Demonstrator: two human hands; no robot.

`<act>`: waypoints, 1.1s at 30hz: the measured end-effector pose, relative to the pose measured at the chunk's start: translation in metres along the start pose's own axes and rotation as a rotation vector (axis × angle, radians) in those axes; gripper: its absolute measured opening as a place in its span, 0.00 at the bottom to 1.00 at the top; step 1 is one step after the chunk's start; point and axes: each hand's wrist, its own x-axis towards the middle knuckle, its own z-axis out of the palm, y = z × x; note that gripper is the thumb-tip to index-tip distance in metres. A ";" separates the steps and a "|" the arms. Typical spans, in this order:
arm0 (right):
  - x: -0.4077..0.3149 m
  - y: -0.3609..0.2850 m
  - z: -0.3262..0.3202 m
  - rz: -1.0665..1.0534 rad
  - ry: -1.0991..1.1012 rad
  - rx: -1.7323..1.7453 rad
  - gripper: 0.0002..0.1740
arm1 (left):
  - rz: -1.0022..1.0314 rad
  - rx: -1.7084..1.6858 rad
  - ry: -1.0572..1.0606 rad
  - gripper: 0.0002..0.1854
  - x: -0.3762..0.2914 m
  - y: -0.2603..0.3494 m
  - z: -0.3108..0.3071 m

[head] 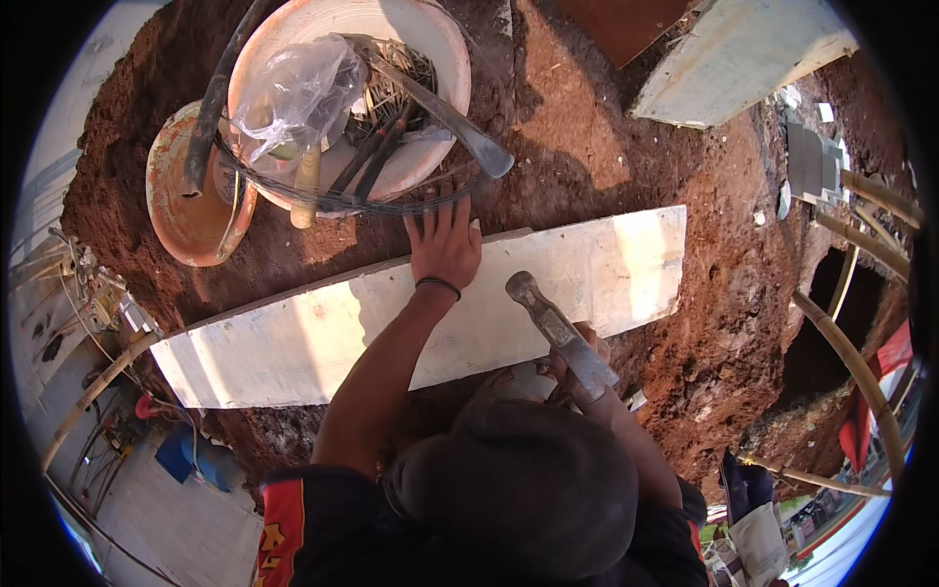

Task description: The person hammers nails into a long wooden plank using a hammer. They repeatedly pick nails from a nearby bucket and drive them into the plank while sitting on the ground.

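Note:
A long pale-painted wooden board point(499, 308) lies slantwise across the reddish earth before me. My left hand point(444, 246) reaches past its far edge, fingers spread at the rim of a white basin point(348, 18), where a loop of dark wire point(330, 202) crosses the fingertips. On the near side of the board my right hand point(576, 363) grips a steel-headed hammer point(554, 330); its handle is mostly hidden. In the basin are a heap of nails point(400, 73), a clear plastic bag point(301, 92), pincers with dark handles point(374, 158), a wooden handle point(305, 187) and a flared metal bar point(447, 114).
An orange-stained bowl point(198, 235) and a dark pipe point(202, 139) lie left of the basin. A pale slab point(741, 66) stands at upper right. Bamboo poles point(855, 367) border a dark hole point(829, 323) on the right. A dark cap point(513, 484) covers the lower middle.

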 end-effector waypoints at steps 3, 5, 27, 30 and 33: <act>0.024 -0.012 -0.004 -0.100 0.079 -0.211 0.13 | 0.028 -0.016 0.097 0.30 0.001 0.001 0.002; 0.025 -0.026 -0.015 -0.252 0.274 -0.173 0.10 | 0.028 -0.019 0.126 0.30 -0.001 0.001 0.002; 0.017 -0.009 0.003 -0.138 0.170 -0.227 0.15 | 0.055 -0.052 0.134 0.29 0.000 -0.001 0.007; 0.016 -0.015 0.001 -0.201 0.132 -0.189 0.14 | 0.047 -0.110 0.146 0.27 0.002 -0.002 0.009; 0.030 -0.039 -0.028 -0.042 -0.099 -0.398 0.16 | 0.219 -0.269 0.266 0.23 -0.002 -0.003 0.003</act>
